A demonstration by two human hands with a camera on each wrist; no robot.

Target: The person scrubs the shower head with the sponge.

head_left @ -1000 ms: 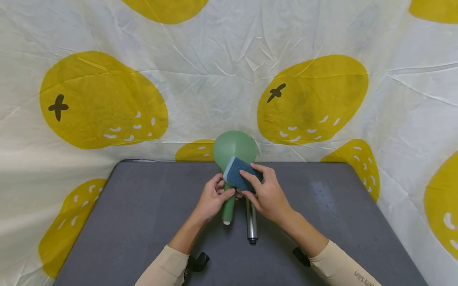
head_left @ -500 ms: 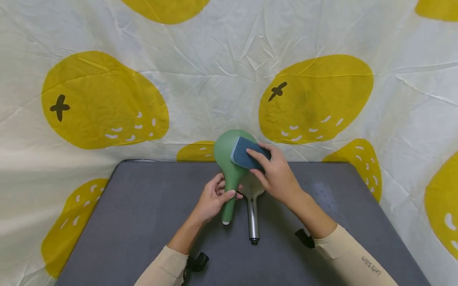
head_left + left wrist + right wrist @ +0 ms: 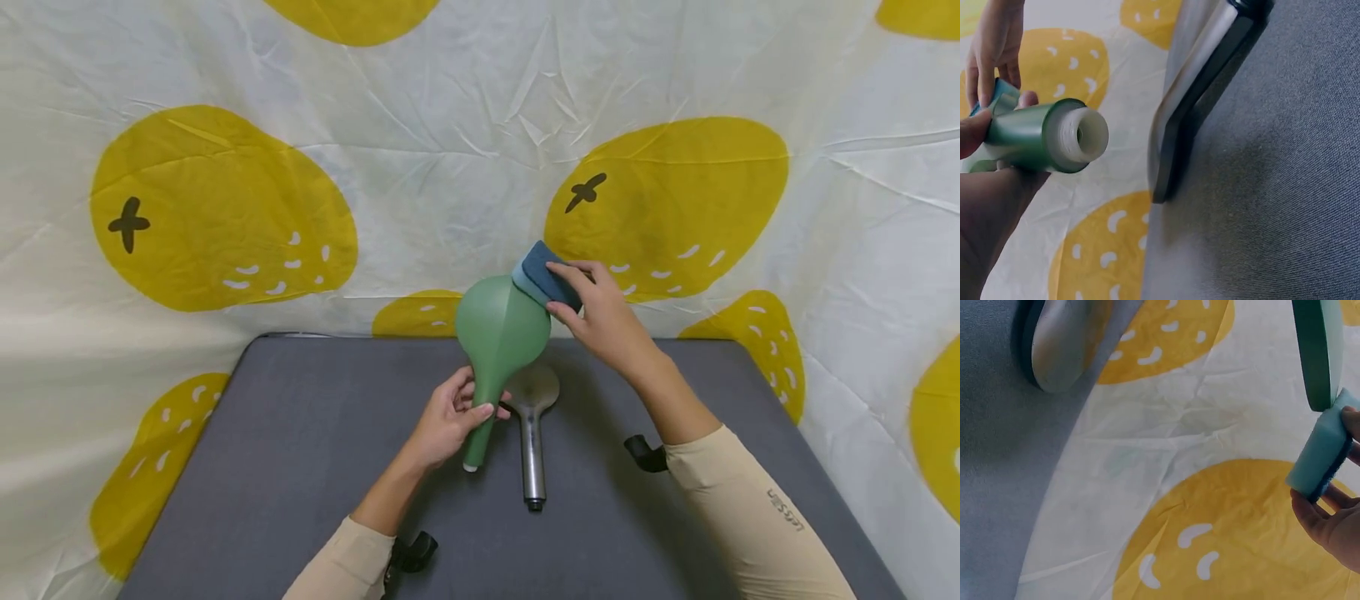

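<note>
My left hand [image 3: 447, 418] grips a green shower head [image 3: 501, 325] by its handle, its round head tilted up and away. In the left wrist view the white threaded end [image 3: 1085, 135] of that handle faces the camera. A sponge [image 3: 551, 275], light blue with a dark blue scouring layer, is pinched between the thumb and fingers of my right hand [image 3: 607, 317]. Its light side lies at the upper right rim of the green head; in the right wrist view the sponge [image 3: 1322, 450] meets that rim. A chrome shower head [image 3: 532, 442] lies on the table just beyond my left fingers.
The dark grey table [image 3: 337, 400] has its far edge against a white cloth [image 3: 450, 208] printed with yellow fruit. Black wrist mounts [image 3: 647, 454] show by both of my forearms.
My right hand has slid the sponge up and right across the green shower head, from its neck to its upper rim. The left hand barely moves, and the chrome shower head's round end is now uncovered.
</note>
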